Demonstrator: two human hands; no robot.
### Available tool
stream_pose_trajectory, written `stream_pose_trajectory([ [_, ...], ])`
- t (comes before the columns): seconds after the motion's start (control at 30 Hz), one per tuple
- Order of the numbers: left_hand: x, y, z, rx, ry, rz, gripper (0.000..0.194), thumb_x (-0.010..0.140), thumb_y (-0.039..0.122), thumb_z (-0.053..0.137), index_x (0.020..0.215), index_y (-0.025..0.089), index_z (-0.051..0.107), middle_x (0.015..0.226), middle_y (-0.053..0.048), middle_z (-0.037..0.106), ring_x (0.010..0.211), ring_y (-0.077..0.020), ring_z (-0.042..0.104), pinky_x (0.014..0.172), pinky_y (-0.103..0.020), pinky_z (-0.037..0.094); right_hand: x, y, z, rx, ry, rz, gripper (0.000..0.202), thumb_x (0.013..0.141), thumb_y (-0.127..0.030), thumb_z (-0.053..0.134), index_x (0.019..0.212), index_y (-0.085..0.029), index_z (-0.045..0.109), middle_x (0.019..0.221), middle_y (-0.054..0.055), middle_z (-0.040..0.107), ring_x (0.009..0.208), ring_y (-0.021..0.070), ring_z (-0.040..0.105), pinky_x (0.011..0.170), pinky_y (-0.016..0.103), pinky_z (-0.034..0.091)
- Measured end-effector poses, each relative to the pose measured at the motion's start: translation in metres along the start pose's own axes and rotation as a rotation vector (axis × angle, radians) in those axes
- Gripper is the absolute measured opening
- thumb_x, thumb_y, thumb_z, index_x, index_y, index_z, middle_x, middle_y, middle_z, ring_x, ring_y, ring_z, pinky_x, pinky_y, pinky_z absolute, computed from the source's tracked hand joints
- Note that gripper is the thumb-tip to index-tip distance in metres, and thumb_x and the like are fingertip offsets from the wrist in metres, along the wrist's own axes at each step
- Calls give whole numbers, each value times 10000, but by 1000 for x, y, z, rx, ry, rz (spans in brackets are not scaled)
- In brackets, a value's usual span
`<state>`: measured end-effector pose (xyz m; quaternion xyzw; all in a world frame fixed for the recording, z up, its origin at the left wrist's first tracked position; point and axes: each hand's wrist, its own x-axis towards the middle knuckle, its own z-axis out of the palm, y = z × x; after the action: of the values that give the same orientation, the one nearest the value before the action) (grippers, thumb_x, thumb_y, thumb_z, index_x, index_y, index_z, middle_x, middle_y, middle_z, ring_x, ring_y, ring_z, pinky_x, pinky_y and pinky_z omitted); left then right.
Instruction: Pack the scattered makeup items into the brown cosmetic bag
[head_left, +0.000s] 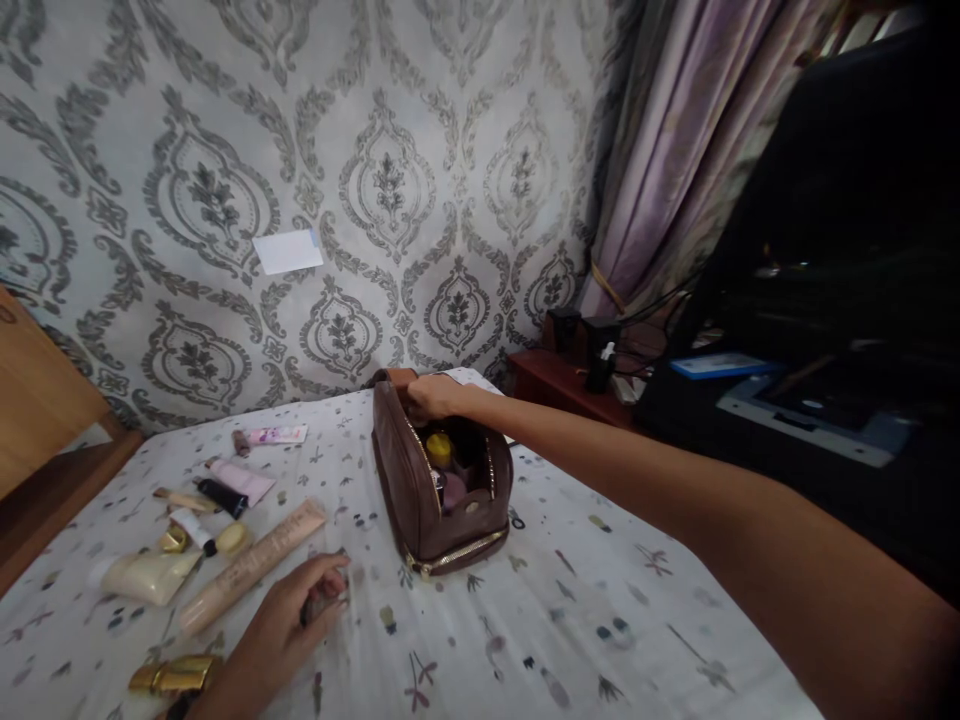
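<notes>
A brown makeup bag (401, 470) stands unzipped on the patterned bedsheet, its gold zipper edges spread. Inside it show a yellow round item (439, 449) and a pinkish item (453, 492). My right hand (433, 397) is at the far end of the bag's opening, fingers curled in; whether they grip the bag or something in it is hidden. My left hand (289, 612) hovers low over the sheet in front of the bag, fingers curled round something small and dark that I cannot make out. Close to it lies a long beige tube (255, 565).
Several cosmetics lie at the left: a cream tube (150, 577), a gold tube (176, 675), a black tube (221, 496), a pink tube (244, 480), and a white-pink tube (277, 435). Patterned wall behind; a reddish-brown stand (555, 385) and a black surface (787, 300) at right.
</notes>
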<state>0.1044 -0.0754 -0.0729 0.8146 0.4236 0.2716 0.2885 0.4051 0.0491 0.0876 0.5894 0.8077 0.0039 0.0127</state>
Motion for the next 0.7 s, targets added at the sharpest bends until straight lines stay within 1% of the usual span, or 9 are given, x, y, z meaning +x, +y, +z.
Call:
stream_pose_trajectory([
  [0.13, 2, 6, -1, -2, -9, -4, 322, 837, 313, 601, 1137, 227, 681, 882, -53, 721, 767, -205, 655, 748, -306, 537, -2, 5, -9, 19, 68, -2, 149, 833, -204, 668, 922, -119, 753, 955, 124, 743, 848, 207, 670, 627, 242, 403],
  [0.27, 3, 17, -4, -22, -27, -38, 309, 843, 307, 592, 1125, 207, 670, 901, -51, 719, 800, -198, 653, 776, -298, 526, -14, -4, -21, 61, 169, -31, 224, 919, -189, 529, 865, -145, 742, 898, 108, 737, 797, 188, 641, 645, 255, 381],
  [0.3, 2, 20, -5, -26, -35, -56, 307, 850, 301, 589, 1131, 205, 667, 913, -50, 717, 808, -193, 650, 777, -291, 522, -19, -9, -22, 88, 210, -52, 238, 924, -181, 510, 845, -149, 733, 880, 99, 732, 794, 186, 632, 659, 258, 378],
  [0.37, 1, 25, -7, -46, -37, -59, 287, 860, 295, 582, 1119, 204, 666, 934, -46, 714, 825, -183, 641, 785, -281, 513, -31, -24, -20, 242, 394, -101, 186, 881, -208, 573, 748, -162, 696, 762, 64, 698, 715, 175, 599, 645, 262, 362],
  [0.43, 1, 29, -10, -54, -33, -77, 278, 866, 284, 576, 1116, 199, 661, 913, -39, 708, 812, -177, 632, 756, -271, 507, -47, -42, -13, 390, 483, -191, 214, 856, -269, 609, 662, -180, 626, 661, 20, 631, 616, 146, 534, 606, 258, 343],
  [0.47, 1, 30, -11, -56, -33, -81, 283, 871, 276, 567, 1129, 197, 653, 913, -36, 704, 798, -172, 627, 731, -264, 502, -55, -52, -7, 469, 497, -241, 266, 855, -308, 609, 620, -186, 580, 614, 2, 588, 577, 133, 497, 579, 254, 328],
  [0.53, 1, 31, -12, -41, -28, -91, 282, 891, 271, 543, 1144, 193, 638, 880, -25, 693, 751, -161, 617, 683, -253, 486, -69, -74, 6, 613, 472, -334, 362, 860, -370, 590, 566, -195, 474, 545, -26, 487, 522, 111, 417, 532, 246, 292],
  [0.6, 1, 31, -13, -2, 1, -94, 268, 914, 273, 512, 1137, 189, 635, 828, -14, 676, 705, -154, 605, 652, -250, 470, -79, -97, 23, 707, 422, -391, 425, 880, -383, 540, 535, -198, 374, 522, -38, 390, 507, 100, 354, 509, 244, 250],
  [0.7, 1, 27, -19, 103, 118, -60, 247, 932, 253, 477, 1103, 180, 639, 842, -29, 682, 759, -174, 620, 707, -274, 479, -82, -127, 52, 850, 348, -396, 424, 880, -368, 522, 544, -198, 327, 527, -45, 339, 521, 97, 335, 524, 242, 250],
])
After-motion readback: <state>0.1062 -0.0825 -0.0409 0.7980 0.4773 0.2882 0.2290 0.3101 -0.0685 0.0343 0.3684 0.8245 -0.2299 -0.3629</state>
